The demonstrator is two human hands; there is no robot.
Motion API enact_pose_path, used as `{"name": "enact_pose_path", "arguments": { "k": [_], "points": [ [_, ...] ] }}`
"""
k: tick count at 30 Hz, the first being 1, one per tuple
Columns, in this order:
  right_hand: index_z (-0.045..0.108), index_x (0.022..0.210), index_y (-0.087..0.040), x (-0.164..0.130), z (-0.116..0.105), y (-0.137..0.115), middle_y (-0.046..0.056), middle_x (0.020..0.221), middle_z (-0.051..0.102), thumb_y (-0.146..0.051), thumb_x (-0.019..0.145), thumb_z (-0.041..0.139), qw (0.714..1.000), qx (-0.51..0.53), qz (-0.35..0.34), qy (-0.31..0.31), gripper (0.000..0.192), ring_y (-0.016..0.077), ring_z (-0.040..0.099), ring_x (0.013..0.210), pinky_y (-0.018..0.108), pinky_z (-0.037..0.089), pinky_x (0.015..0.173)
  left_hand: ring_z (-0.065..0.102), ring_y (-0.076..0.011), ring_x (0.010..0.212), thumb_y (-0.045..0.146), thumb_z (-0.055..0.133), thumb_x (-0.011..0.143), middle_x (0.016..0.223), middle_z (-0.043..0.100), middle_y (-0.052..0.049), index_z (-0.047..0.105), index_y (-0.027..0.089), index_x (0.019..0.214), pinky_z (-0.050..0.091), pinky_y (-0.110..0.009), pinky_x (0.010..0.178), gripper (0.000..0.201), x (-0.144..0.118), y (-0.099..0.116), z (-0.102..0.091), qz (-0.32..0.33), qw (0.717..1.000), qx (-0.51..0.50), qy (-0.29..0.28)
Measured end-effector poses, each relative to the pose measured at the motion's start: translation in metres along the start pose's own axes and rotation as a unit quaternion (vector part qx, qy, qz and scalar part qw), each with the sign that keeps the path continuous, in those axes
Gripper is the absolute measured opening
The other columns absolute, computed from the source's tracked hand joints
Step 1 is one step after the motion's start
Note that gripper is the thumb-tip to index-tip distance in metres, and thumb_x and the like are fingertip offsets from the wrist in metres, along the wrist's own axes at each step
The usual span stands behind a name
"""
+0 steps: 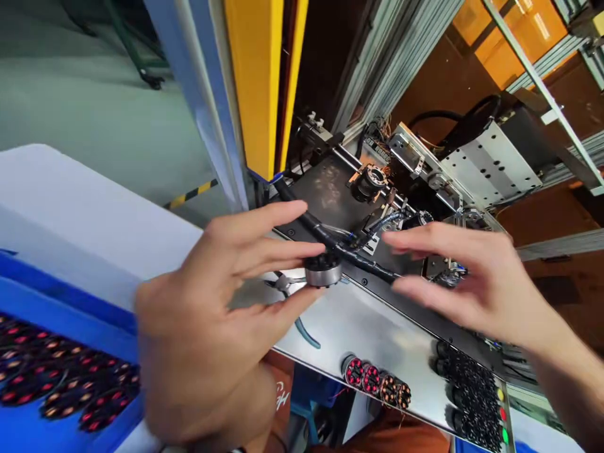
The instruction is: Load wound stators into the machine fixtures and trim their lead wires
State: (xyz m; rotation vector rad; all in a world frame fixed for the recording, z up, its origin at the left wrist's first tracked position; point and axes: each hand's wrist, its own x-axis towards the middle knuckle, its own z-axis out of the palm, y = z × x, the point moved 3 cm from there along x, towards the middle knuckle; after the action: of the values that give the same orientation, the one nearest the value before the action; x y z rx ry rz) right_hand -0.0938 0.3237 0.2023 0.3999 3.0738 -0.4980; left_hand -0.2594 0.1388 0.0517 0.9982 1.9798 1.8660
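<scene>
Two hands point(202, 340) point(476, 277); four wound stators point(377, 380) in row.

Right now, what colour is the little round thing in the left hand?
Silver with a black top: the round motor part, seen from the head camera.

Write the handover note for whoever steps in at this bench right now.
Left hand: holds a small round motor part at its fingertips, above the steel shelf.
Right hand: open, empty, beside the machine's black cable.
Wound stators: a row on the shelf edge, more in the blue tray at left.
Another part sits in the machine fixture.
Done: part in hand. Left: it is not yet set down anywhere.
</scene>
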Motion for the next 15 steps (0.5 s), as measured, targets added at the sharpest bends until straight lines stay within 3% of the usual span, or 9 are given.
{"name": "enact_pose_path", "arguments": {
  "k": [3,7,11,13,15],
  "points": [
    [0.077,0.15,-0.022,0.016,0.033,-0.032,0.007,0.144,0.083,-0.038,0.103,0.092,0.989,0.127,-0.072,-0.013,0.052,0.023,0.078,0.135,0.035,0.065,0.118,0.089,-0.0171,0.105,0.024,0.092,0.095,0.125,0.088,0.008,0.067,0.036,0.158,0.075,-0.023,0.094,0.069,-0.003,0.011,0.013,0.051,0.998,-0.049,0.005],
    [0.086,0.126,-0.023,0.031,0.056,-0.027,0.008,0.144,0.083,-0.032,0.099,0.096,0.966,0.257,-0.019,0.003,0.029,0.024,0.081,0.129,0.032,0.072,0.099,0.089,-0.0162,0.102,0.013,0.089,0.095,0.129,0.088,0.008,0.063,0.035,0.161,0.076,-0.025,0.092,0.074,-0.004,0.008,0.015,0.071,0.993,-0.096,0.021],
    [0.087,0.128,-0.028,0.038,0.041,-0.01,0.003,0.12,0.087,-0.034,0.095,0.1,0.949,0.313,0.04,0.011,0.036,0.0181,0.083,0.102,0.028,0.073,0.085,0.087,-0.0214,0.114,0.027,0.093,0.098,0.144,0.083,0.001,0.06,0.032,0.162,0.077,-0.04,0.101,0.071,0.002,0.004,0.001,0.06,0.994,-0.083,0.047],
    [0.086,0.13,-0.03,0.048,0.024,0.006,0.0,0.107,0.085,-0.039,0.09,0.104,0.957,0.281,0.05,0.052,0.045,0.0162,0.081,0.091,0.028,0.073,0.082,0.087,-0.0245,0.113,0.041,0.094,0.099,0.137,0.084,-0.004,0.065,0.026,0.157,0.076,-0.047,0.103,0.067,0.003,-0.002,-0.01,0.016,0.996,-0.049,0.073],
    [0.084,0.126,-0.03,0.068,0.006,0.034,0.001,0.109,0.085,-0.046,0.084,0.107,0.966,0.231,0.048,0.107,0.05,0.0184,0.081,0.095,0.031,0.074,0.087,0.085,-0.0289,0.113,0.054,0.094,0.096,0.131,0.084,-0.008,0.067,0.022,0.156,0.073,-0.054,0.107,0.073,0.002,-0.009,-0.019,-0.013,0.997,-0.019,0.08]
  ]
}}
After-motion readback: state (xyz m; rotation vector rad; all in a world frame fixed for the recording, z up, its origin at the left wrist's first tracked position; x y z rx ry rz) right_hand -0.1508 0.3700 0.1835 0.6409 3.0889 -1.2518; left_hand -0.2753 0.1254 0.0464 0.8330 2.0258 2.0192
